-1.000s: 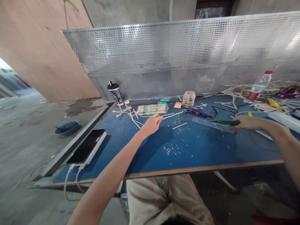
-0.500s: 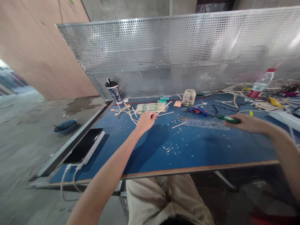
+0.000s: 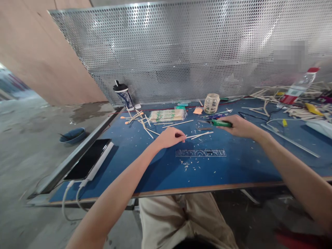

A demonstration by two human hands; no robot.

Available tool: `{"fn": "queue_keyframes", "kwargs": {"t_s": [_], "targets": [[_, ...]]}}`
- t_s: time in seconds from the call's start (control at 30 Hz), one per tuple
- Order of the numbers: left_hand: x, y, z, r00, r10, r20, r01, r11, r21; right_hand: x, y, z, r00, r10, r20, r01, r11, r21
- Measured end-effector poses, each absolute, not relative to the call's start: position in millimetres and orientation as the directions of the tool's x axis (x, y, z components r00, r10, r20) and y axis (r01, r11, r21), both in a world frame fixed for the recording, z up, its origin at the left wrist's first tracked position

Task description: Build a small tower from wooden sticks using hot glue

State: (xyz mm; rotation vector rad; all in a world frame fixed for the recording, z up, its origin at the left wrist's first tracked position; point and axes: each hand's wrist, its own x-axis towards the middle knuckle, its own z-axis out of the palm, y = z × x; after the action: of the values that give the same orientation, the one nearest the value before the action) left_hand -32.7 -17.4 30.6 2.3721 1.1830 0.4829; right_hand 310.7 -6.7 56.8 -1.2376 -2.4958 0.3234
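My left hand (image 3: 171, 137) is closed in a pinch, its fingertips at the near end of a thin wooden stick (image 3: 195, 135) just above the blue tabletop. A second stick lies close along it, and the two partly overlap. My right hand (image 3: 240, 126) is wrapped around the green handle of a craft knife (image 3: 221, 123), whose thin blade points left, beyond the sticks. Between the blade and the sticks lies a small dark flat strip (image 3: 204, 129). A clear plastic ruler (image 3: 201, 153) rests flat nearer to me, beside scattered wood chips (image 3: 187, 165).
At the back stand a glass jar (image 3: 211, 103), a black-lidded cup (image 3: 124, 95) and a red-capped bottle (image 3: 298, 87). A pack of sticks (image 3: 167, 116) and a joined stick frame (image 3: 141, 119) lie left. A phone (image 3: 89, 157) with cables sits on the left edge.
My left hand came down and slightly right with the stick. My right hand moved left with the knife. The ruler, blurred near the right hand before, now lies flat on the table.
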Motion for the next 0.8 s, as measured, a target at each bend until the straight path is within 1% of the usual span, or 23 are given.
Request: {"fn": "queue_keyframes", "kwargs": {"t_s": [0.07,0.1,0.17,0.23,0.3,0.37,0.57,0.67,0.8], "targets": [[-30.5,-19.8,30.2,0.606,0.791,0.076,0.638,-0.541,0.547,303.2,-4.6,50.7,-0.637,0.733,0.239,0.631,0.674,-0.385],[-29.7,-20.9,30.0,0.619,0.783,0.06,0.632,-0.541,0.555,299.2,-4.8,46.2,-0.671,0.704,0.233,0.589,0.697,-0.41],[-28.1,-22.5,29.6,0.635,0.772,0.032,0.627,-0.539,0.562,292.6,-6.8,36.7,-0.712,0.681,0.171,0.549,0.692,-0.469],[-26.8,-22.8,29.0,0.643,0.765,0.019,0.631,-0.544,0.553,289.2,-9.7,29.2,-0.728,0.68,0.081,0.558,0.658,-0.506],[-26.2,-21.9,28.1,0.655,0.755,0.022,0.631,-0.562,0.535,288.9,-11.7,24.7,-0.736,0.677,-0.001,0.582,0.632,-0.511],[-26.7,-20.2,27.3,0.669,0.743,0.026,0.625,-0.581,0.521,290.4,-11.9,22.3,-0.731,0.68,-0.054,0.607,0.614,-0.504],[-36.5,-13.8,29.8,0.74,0.672,-0.026,0.57,-0.606,0.555,295.8,-6.8,17.7,-0.666,0.737,-0.115,0.68,0.537,-0.5],[-45.4,-10.6,35.5,0.755,0.654,-0.05,0.567,-0.613,0.55,296.6,-7.1,17.9,-0.674,0.725,-0.143,0.672,0.522,-0.525],[-57.8,-7.5,43.5,0.752,0.647,-0.131,0.592,-0.573,0.567,294.2,-10.7,21.5,-0.679,0.702,-0.214,0.676,0.485,-0.555]]}}
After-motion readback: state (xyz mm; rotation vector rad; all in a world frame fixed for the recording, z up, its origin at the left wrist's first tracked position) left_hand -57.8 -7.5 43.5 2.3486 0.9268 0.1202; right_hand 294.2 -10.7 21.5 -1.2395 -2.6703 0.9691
